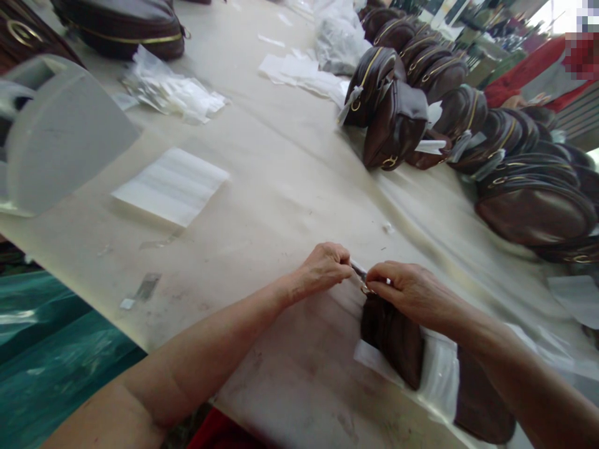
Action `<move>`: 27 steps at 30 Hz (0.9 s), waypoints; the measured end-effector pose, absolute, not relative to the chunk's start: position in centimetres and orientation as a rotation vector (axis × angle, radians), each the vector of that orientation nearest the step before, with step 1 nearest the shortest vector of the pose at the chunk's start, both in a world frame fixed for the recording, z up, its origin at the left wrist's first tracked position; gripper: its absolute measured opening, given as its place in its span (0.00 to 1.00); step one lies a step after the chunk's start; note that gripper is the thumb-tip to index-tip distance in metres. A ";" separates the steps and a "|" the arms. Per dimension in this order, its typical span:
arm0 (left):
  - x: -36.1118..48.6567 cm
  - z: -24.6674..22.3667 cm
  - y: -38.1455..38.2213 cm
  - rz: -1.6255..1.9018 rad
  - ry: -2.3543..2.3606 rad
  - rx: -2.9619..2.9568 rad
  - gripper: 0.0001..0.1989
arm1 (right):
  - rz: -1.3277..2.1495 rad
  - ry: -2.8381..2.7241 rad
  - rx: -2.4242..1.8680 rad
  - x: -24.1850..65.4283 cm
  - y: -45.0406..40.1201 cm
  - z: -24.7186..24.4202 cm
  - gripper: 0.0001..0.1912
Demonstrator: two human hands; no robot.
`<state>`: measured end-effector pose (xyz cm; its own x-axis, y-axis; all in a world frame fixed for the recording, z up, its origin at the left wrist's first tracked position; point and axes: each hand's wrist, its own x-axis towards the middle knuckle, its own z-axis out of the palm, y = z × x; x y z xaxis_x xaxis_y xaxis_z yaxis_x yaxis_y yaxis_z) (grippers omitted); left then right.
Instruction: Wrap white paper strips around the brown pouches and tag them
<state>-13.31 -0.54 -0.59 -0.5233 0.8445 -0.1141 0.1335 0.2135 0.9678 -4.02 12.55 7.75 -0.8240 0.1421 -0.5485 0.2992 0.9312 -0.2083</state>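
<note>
My left hand (330, 269) is closed, its thumb and fingers pinching a thin white strip (356, 272) that runs towards my right hand. Thumb and forefinger of my right hand (407, 288) are closed at the top end of a small dark brown leather bag (397, 343), beside a gold-coloured metal piece (365, 289). Exactly what lies between those right fingertips is partly hidden. White wrapping sheet (440, 374) lies around the bag near the table's front edge. Another brown leather piece (484, 399) shows under my right forearm.
Many brown zipped bags (397, 118) stand in rows along the right side. A white paper sheet (173, 186), clear plastic packets (173, 93) and a grey tape dispenser (60, 131) lie on the left. Green plastic (60, 355) hangs below the table edge. Another person's red sleeve (524, 72) shows behind the bags.
</note>
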 end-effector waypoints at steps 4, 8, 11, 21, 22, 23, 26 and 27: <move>-13.3 -0.6 -0.5 1.401 1.838 0.880 0.08 | -0.370 2.505 0.309 -4.6 12.1 7.7 0.13; -13.4 -0.4 -0.5 1.417 1.863 0.850 0.09 | -0.271 2.502 0.280 -5.0 11.6 7.4 0.13; -13.6 -0.2 -0.6 1.432 1.864 0.842 0.09 | -0.217 2.494 0.295 -5.1 11.4 7.2 0.12; -13.1 -0.4 -0.2 1.383 1.735 0.658 0.08 | -0.277 2.484 0.315 -5.2 11.9 6.9 0.11; -12.9 -0.4 -0.1 1.372 1.695 0.634 0.08 | -0.291 2.489 0.316 -5.1 12.1 6.9 0.11; -12.7 -0.4 -0.1 1.361 1.657 0.615 0.07 | -0.307 2.494 0.317 -5.1 12.2 6.8 0.11; -12.2 -0.5 0.1 1.313 1.559 0.598 0.07 | -0.346 2.502 0.336 -5.0 12.4 6.8 0.12; -12.0 -0.6 0.2 1.296 1.533 0.599 0.09 | -0.354 2.497 0.342 -5.0 12.4 6.9 0.12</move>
<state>-11.96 0.23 -0.61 -0.3774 0.8497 -0.3683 -0.2217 0.3032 0.9268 -5.05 12.39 6.90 -0.7943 0.1631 -0.5852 0.3193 0.9316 -0.1738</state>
